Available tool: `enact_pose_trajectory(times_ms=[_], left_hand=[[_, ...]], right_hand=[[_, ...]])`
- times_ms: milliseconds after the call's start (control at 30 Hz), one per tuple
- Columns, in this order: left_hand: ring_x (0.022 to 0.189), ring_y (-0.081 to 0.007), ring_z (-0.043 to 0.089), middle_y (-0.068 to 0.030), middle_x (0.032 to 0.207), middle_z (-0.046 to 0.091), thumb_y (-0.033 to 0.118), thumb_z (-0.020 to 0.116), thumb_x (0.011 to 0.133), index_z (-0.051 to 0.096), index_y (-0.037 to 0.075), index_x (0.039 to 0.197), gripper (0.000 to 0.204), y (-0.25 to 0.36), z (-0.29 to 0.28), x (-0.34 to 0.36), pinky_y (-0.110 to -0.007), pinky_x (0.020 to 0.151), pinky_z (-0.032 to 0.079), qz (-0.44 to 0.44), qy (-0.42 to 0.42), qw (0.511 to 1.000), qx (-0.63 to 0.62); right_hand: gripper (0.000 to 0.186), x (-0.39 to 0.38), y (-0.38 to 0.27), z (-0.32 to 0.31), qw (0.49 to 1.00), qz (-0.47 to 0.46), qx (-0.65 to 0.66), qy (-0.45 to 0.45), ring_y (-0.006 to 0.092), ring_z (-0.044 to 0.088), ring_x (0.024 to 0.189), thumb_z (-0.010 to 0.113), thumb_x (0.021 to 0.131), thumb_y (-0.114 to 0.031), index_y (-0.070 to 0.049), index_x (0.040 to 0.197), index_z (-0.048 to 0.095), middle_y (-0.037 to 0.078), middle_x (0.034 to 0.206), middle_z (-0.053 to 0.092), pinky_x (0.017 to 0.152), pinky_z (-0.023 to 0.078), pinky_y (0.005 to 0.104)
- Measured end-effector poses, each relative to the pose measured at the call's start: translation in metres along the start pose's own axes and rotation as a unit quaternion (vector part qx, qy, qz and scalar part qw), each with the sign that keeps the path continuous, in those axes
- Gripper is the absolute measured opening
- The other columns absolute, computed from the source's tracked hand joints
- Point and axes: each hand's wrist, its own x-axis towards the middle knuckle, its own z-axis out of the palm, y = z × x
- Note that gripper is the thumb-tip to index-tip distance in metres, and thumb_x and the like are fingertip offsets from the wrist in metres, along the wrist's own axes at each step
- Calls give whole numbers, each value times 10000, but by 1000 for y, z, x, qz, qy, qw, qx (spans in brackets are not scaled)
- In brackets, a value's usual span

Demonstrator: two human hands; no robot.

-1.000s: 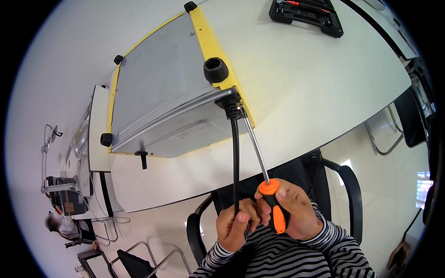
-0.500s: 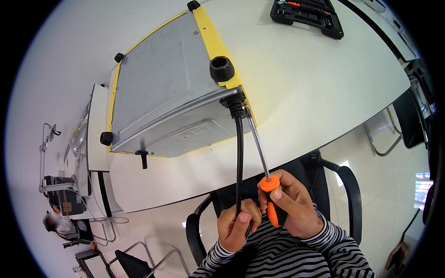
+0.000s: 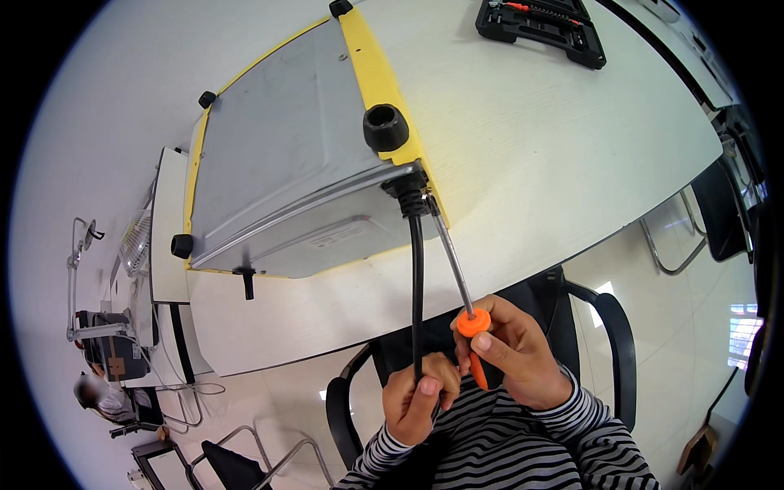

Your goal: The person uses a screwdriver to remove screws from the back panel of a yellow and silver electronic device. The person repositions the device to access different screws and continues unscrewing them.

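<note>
A yellow-edged box-shaped appliance lies with its grey metal underside showing and black rubber feet at the corners. From its near right corner a black power cord hangs down out of a thick strain relief. My left hand is closed round this cord. In my right hand is an orange-and-black screwdriver, gripped by the handle. Its long metal shaft runs up to the panel just right of the cord's entry. The tip meets the corner there, but the screw under it is too small to make out.
The appliance rests on a white table. An open black tool case with bits lies at the far right. Below the table edge stands a black armchair. A person sits far off at the left, near a fan.
The screwdriver handle has turned in my right hand, its orange stripe now facing differently. The appliance appears shifted slightly left in view. My left hand keeps its hold on the cord.
</note>
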Motion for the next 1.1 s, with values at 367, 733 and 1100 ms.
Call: enact_pose_trajectory(times_ms=[367, 733, 1100], left_hand=[[490, -104, 398, -75, 591, 456, 192, 332, 887, 426, -7, 696, 292, 4, 3, -6, -217, 462, 335, -52, 9, 999, -7], [496, -95, 416, -100, 655, 487, 213, 353, 882, 421, -9, 691, 301, 6, 1, -8, -206, 451, 332, -67, 26, 997, 32], [497, -95, 392, -87, 616, 465, 207, 347, 884, 413, -1, 673, 304, 9, 3, -6, -208, 454, 309, -58, 21, 998, 8]], right_hand=[[434, -9, -12, -1, 977, 108, 130, -129, 107, 404, 403, 228, 896, -346, 42, 945, 418, 59, 496, 427, 412, 369, 202], [258, -15, 2, 6, 936, 101, 288, -175, 138, 462, 435, 331, 887, -284, -48, 989, 356, 78, 582, 454, 398, 411, 223], [291, -14, 6, 4, 943, 80, 297, -130, 103, 436, 405, 353, 882, -237, 23, 989, 426, 83, 578, 479, 404, 398, 204]])
